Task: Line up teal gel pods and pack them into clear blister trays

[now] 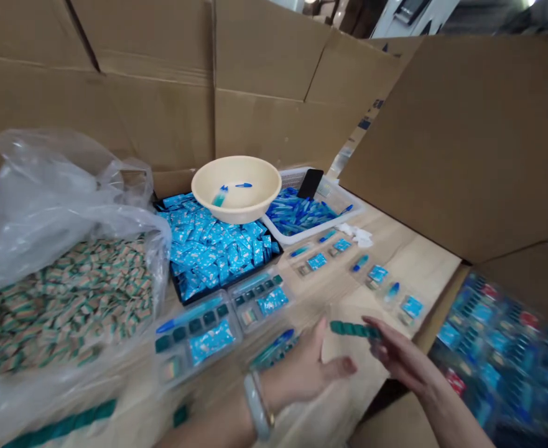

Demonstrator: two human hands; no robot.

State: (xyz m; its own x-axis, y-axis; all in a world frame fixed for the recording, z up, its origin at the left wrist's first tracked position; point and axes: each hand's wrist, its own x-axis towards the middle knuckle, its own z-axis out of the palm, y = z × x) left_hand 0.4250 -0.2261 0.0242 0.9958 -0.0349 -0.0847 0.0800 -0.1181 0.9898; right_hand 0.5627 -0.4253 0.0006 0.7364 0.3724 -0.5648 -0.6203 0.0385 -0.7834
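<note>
Left hand: the left hand [304, 367] is open with fingers spread, just below the strip and not touching it; a pale bracelet [256, 404] circles the wrist.
Right hand: the right hand [397, 354] reaches in from the lower right, its fingertips [371, 322] at the strip's right end.
Grip: the right fingers are pinched on the strip, though blur hides the exact contact; the left hand holds nothing.
Dark green strip: the dark green strip [354, 330] lies level between the hands, held above the wooden tabletop [395, 267].
Just beside the grip: a clear plastic tray [194, 339] with blue packets sits left of the left hand, and small blue-and-clear pieces [376, 277] lie in rows ahead.
Beyond the grip: a black tray [194, 295] of blue sachets [213, 249], a beige plastic bowl [236, 208], and a white basket [343, 202] under a black phone [310, 182].
Left of the grip: a clear plastic bag [59, 180] of green-and-beige sachets [68, 305].
Right of the grip: a cardboard box [492, 348] of blurred packaged goods.
</note>
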